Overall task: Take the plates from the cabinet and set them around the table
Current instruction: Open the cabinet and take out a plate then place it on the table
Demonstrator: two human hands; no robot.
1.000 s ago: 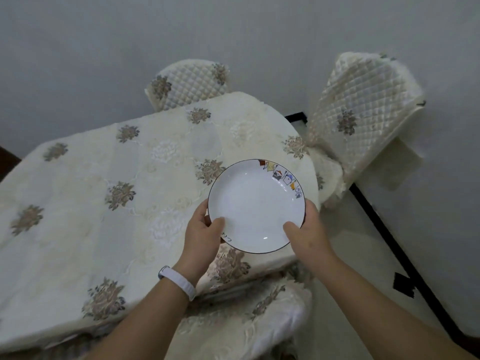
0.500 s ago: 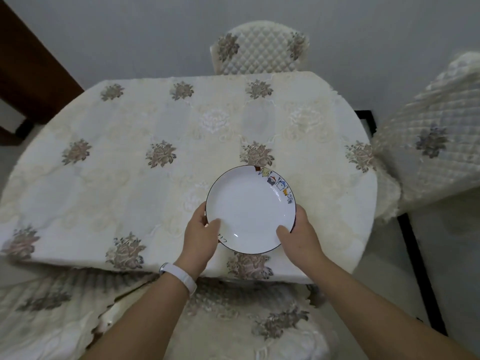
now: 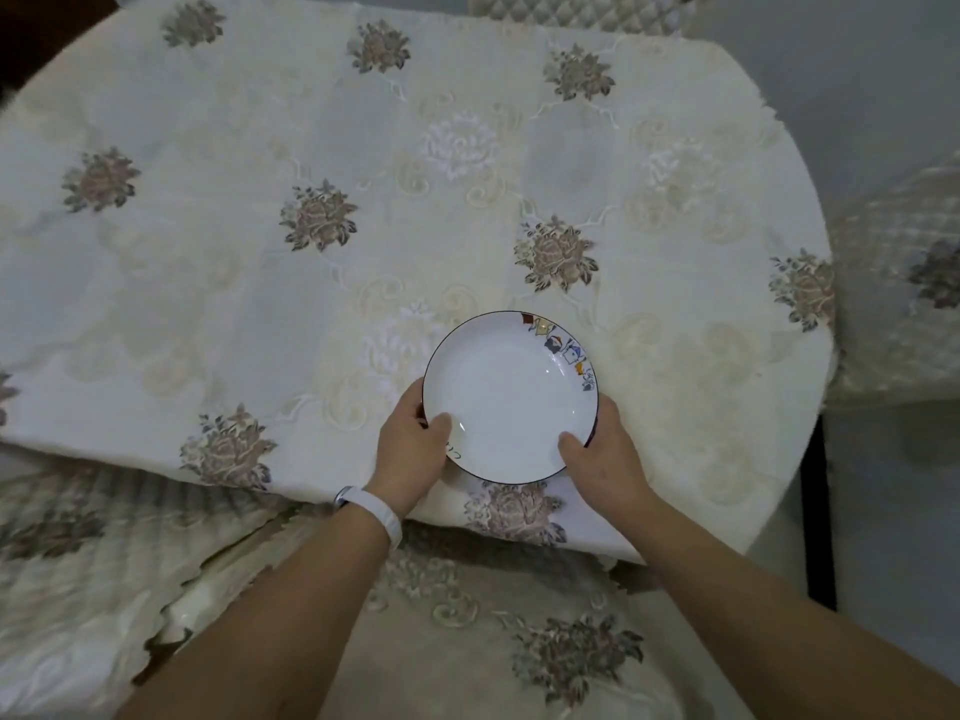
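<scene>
A white plate [image 3: 506, 402] with a thin dark rim and small coloured pictures on its right edge is over the near edge of the table [image 3: 363, 226], which wears a cream cloth with embroidered flowers. My left hand [image 3: 410, 449] grips the plate's left rim, thumb on top. My right hand [image 3: 605, 452] grips the right rim the same way. I cannot tell whether the plate touches the cloth.
A quilted chair back [image 3: 576, 10] stands at the table's far side. Another covered chair [image 3: 898, 283] is at the right. A cloth-covered seat [image 3: 519, 631] lies below my arms. A dark strip [image 3: 818, 517] runs along the floor at the right.
My view has swung left and tilted down over the table. The plate, held in both hands, has come from beside the table's corner to over its near edge and lower.
</scene>
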